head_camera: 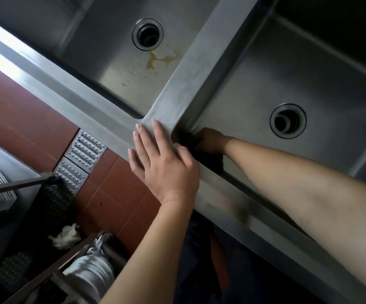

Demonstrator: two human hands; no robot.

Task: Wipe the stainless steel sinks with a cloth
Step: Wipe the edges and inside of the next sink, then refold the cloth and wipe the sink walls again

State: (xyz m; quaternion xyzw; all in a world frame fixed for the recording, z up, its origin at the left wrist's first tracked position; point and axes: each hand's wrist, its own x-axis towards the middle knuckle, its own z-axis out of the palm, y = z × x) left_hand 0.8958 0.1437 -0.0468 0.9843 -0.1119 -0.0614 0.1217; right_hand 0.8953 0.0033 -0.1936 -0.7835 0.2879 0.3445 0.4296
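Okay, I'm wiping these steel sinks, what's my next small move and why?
Probably sweep the dark cloth under your right hand from the right steel basin's near corner toward its round drain; your left hand already braces flat on the steel rim.

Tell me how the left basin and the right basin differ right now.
The left basin has a yellowish stain and droplets below its drain; no such stain shows on the right basin. The right hand presses a dark cloth into the right basin's near corner, while no hand is in the left basin; the left hand rests flat on the rim. Both are stainless steel with a round open drain.
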